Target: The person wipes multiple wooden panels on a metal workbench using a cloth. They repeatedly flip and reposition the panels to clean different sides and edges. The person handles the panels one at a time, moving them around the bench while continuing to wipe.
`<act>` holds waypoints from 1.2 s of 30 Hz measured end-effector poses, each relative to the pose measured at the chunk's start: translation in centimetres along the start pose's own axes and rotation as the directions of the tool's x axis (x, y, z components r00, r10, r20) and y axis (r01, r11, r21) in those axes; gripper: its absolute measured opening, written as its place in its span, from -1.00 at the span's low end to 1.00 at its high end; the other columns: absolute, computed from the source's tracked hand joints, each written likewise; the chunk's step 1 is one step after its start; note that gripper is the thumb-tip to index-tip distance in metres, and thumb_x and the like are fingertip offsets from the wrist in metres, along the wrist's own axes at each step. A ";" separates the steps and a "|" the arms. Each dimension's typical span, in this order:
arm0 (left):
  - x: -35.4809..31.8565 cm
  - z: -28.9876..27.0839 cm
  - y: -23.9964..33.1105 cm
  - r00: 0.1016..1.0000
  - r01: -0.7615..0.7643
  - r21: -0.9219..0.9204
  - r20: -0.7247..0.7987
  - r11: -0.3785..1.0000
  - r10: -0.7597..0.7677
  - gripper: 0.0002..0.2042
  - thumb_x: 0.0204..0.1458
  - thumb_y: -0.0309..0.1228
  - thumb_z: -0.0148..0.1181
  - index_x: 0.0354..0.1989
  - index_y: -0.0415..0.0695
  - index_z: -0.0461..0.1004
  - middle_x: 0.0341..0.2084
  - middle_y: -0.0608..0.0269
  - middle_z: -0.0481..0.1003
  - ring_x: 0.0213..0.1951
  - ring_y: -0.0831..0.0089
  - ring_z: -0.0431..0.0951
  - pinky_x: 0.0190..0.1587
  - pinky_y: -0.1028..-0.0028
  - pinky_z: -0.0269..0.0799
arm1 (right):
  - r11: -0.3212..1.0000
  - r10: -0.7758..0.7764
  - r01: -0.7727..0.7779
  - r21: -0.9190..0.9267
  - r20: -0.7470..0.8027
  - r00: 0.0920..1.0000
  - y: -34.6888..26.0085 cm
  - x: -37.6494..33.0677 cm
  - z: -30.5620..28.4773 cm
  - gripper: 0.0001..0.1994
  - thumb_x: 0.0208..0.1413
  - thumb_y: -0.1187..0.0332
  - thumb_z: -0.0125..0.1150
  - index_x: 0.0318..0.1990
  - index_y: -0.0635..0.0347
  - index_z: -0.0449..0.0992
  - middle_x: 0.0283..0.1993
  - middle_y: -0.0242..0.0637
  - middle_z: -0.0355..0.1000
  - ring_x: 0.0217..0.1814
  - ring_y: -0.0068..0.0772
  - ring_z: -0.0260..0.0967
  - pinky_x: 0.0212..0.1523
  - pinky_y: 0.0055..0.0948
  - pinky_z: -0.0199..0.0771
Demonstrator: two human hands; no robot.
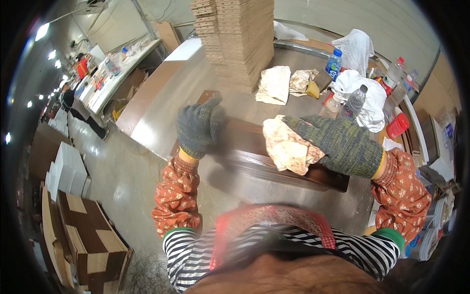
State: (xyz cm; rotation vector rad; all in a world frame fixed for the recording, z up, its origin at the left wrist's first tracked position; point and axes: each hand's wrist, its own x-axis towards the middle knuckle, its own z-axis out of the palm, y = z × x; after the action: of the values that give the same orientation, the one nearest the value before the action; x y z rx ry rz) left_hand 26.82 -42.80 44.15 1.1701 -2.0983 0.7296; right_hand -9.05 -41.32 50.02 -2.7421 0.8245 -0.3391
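Observation:
A long dark brown wooden board (240, 131) lies across the table in front of me, on top of other dark boards. My left hand (199, 123), in a dark knitted glove, is closed at the board's left end; its fingertips are partly hidden. Under a matching glove, my right hand (342, 144) presses a stained cream rag (290, 146) against the board's right part. The rag bunches out past the fingers. Another brown piece (208, 95) shows just beyond the left hand.
A tall stack of brown slabs (240, 44) rises at the table's far side. Folded cloths (272, 85), a blue-capped bottle (334, 63), other bottles and a red jar (397, 126) crowd the right. Boxes (95, 240) stand on the floor at left; a person (68, 98) is farther off.

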 end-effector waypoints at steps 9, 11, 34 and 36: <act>-0.1 2.3 0.0 0.999 -0.037 0.027 -0.015 0.999 0.038 -0.68 0.03 -0.33 0.21 -0.01 -0.01 0.56 -0.23 0.18 0.60 -0.47 0.24 0.50 -0.31 0.26 0.35 | 0.945 0.026 -0.027 -0.327 -0.007 1.000 -3.9 5.1 1.7 -0.29 0.21 0.05 0.11 0.46 0.13 0.14 0.18 -0.07 0.46 0.00 -0.08 0.56 -0.10 -0.18 0.56; -0.6 2.6 -0.4 0.999 0.045 -0.023 -0.015 0.999 -0.046 -0.33 -0.04 -0.29 0.31 0.34 -0.10 0.36 -0.60 0.21 0.48 -0.53 0.25 0.47 -0.37 0.25 0.34 | 0.943 0.089 -0.068 -0.326 0.049 0.995 -5.1 8.5 3.6 -0.31 0.20 0.04 0.12 0.42 0.18 0.19 0.09 -0.04 0.47 -0.06 -0.06 0.56 -0.14 -0.17 0.56; -1.5 3.6 -0.2 0.991 0.133 -0.232 0.022 0.963 -0.132 -0.58 0.13 -0.24 0.14 0.14 -0.15 0.50 -0.30 0.00 0.64 -0.45 0.08 0.60 -0.39 0.24 0.48 | 0.877 -0.013 -0.239 -0.416 -0.519 0.855 -7.0 8.9 9.0 -0.43 0.14 0.23 0.12 0.32 0.11 0.27 -0.09 -0.07 0.50 -0.19 -0.08 0.54 -0.24 -0.23 0.57; -1.4 3.7 -0.5 0.995 0.101 -0.198 0.015 0.975 -0.100 -0.41 -0.03 -0.20 0.35 0.19 -0.18 0.43 -0.27 0.09 0.60 -0.51 0.16 0.59 -0.42 0.31 0.49 | 0.909 0.071 -0.268 -0.319 -0.515 0.854 -6.5 10.8 10.3 -0.45 0.15 0.11 0.10 0.27 0.15 0.36 -0.22 -0.03 0.51 -0.34 0.02 0.54 -0.37 -0.07 0.52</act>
State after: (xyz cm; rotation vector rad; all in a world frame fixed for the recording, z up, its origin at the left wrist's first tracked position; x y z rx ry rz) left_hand 26.97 -44.94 40.75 1.1585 -2.0458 0.4588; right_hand 5.99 -40.33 43.95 -2.9335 1.3906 -0.9677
